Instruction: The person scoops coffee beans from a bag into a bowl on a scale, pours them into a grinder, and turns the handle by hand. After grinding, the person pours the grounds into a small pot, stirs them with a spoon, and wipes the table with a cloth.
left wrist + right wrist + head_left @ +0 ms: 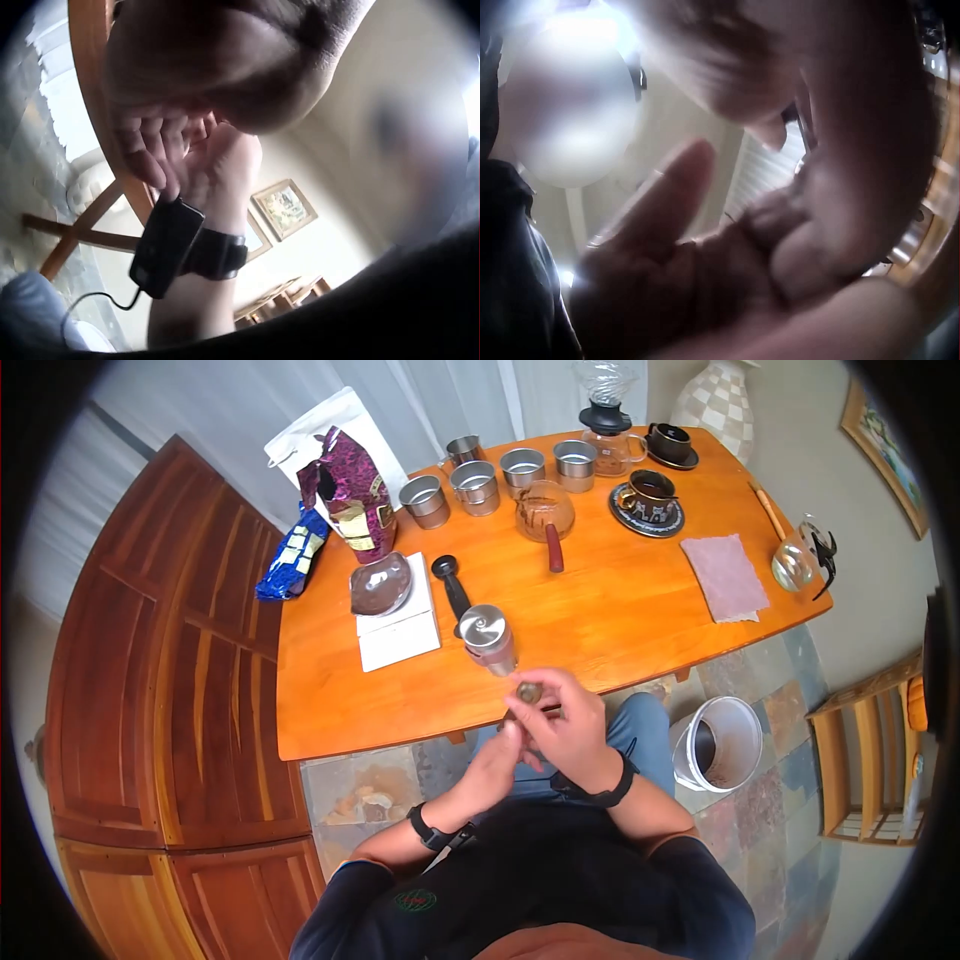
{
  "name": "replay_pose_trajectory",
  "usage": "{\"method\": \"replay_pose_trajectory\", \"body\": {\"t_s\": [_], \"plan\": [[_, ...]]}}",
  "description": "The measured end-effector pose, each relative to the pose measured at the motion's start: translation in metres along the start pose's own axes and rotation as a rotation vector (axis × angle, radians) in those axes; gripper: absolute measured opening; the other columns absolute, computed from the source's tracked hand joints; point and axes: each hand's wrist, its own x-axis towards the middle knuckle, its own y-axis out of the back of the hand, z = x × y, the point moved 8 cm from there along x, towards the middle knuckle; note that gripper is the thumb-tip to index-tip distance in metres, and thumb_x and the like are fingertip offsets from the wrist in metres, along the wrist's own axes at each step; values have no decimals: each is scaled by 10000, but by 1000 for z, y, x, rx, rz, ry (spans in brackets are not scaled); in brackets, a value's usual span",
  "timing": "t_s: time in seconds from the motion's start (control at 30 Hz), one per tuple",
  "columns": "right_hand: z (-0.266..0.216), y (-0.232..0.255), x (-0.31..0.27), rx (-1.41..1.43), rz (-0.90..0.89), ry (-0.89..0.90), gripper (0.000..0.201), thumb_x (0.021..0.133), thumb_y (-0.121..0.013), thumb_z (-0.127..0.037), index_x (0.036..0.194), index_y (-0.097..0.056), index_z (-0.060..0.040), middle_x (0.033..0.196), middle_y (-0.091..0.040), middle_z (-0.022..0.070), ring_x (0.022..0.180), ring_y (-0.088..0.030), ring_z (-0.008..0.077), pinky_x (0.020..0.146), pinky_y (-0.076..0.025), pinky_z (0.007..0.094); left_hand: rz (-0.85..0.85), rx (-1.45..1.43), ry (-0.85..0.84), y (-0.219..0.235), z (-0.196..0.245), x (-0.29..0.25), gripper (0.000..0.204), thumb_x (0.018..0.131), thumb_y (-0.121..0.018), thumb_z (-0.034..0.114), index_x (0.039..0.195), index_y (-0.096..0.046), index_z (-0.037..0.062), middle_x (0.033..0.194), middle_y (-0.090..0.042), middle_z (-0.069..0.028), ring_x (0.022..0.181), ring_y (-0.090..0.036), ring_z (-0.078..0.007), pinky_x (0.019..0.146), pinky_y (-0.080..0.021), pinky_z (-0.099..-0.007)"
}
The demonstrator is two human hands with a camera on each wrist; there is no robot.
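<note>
In the head view my right hand (568, 725) pinches a small dark piece with a rounded, metallic-looking end (530, 691) between thumb and fingers. Just below it, at the table's near edge, my left hand (492, 768) meets the right, thumb raised near the piece's lower end. Whether the left fingers hold it I cannot tell. Both wrist views show mostly blurred palms and fingers. Beyond the hands stands a hand coffee grinder (487, 628) with a silver round top and a pinkish band. A black scoop (450, 578) lies behind it.
Several metal cups (474, 490), a red-handled glass pot (545, 512) and a dripper on a carafe (608, 445) line the back. At left are coffee bags (357, 510) and a dish (381, 586); at right, a black cup (648, 492), a pink cloth (724, 577) and a floor bucket (722, 745).
</note>
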Motion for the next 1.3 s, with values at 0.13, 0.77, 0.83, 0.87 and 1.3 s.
{"method": "replay_pose_trajectory", "body": {"t_s": [0.13,0.77,0.83,0.87,1.3], "plan": [[-8,-7,-6,-114,-23,129,349,755,-811,-118,1065,-666,-51,876,-718,57,745,-716,215,636,-553,281,92,-135,-44,7,11,-3,762,1030,-193,599,1396,-438,-23,1128,-619,-86,1029,-603,-187,930,-478,-356],[68,59,38,37,64,-215,193,928,-693,-168,1044,-666,-16,951,-711,77,849,-672,146,705,-531,273,762,65,-54,203,58,-60,284,1077,-425,272,1173,-553,38,911,-699,-78,612,-574,-67,525,-436,-195],[104,72,44,42,53,-263,180,935,-687,-156,1030,-663,-6,931,-704,59,825,-649,110,691,-519,248,841,179,79,246,63,-66,279,1076,-423,281,1123,-561,43,900,-715,-86,591,-564,-66,524,-433,-198],[117,73,45,38,43,-312,167,942,-680,-144,1017,-661,5,911,-697,41,801,-627,74,677,-506,223,863,241,153,269,64,-70,279,1076,-423,287,1083,-566,48,882,-720,-86,582,-561,-68,518,-432,-200],[108,79,37,86,101,-263,125,941,-667,-114,962,-654,8,797,-661,4,681,-574,37,605,-476,197,921,618,509,381,75,-65,373,979,-628,393,757,-623,93,578,-590,7,463,-501,-74,430,-367,-228]]}}
